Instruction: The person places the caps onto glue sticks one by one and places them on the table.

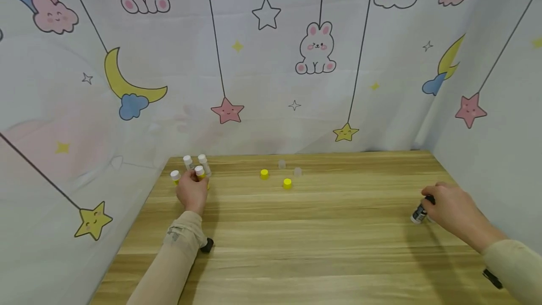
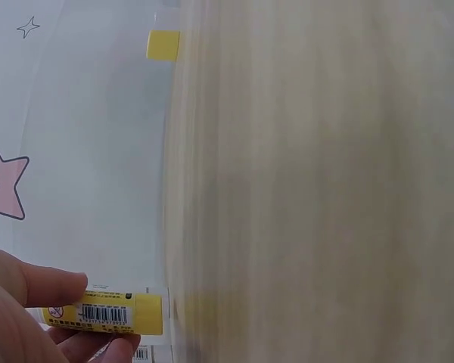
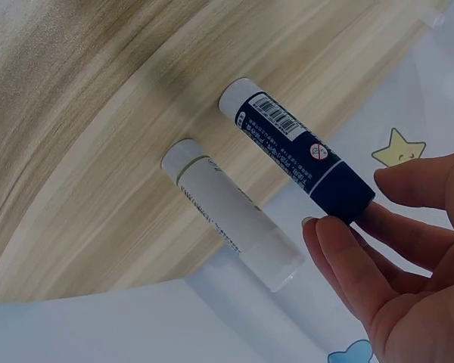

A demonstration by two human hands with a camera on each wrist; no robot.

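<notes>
Two slim cylindrical tubes are in hand, contents hidden: at centre-left of the head view the left hand's [image 1: 192,194] fingers grip a yellow tube [image 2: 110,311] beside other white-topped tubes [image 1: 203,164]; at right, the right hand's [image 1: 450,208] fingers curl round a dark blue tube's [image 3: 287,144] end, a white tube [image 3: 231,212] just beside. Squat yellow caps [image 1: 287,183] sit upper-centre on the wood-grained bench [image 1: 305,234].

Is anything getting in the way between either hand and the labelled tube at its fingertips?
Nothing visible. The left hand grips the yellow plastic-looking cylindrical tube directly, and the right hand pinches the dark end of the navy blue plastic-looking cylindrical tube. A white cylindrical tube is beside the navy one, not in between.
</notes>
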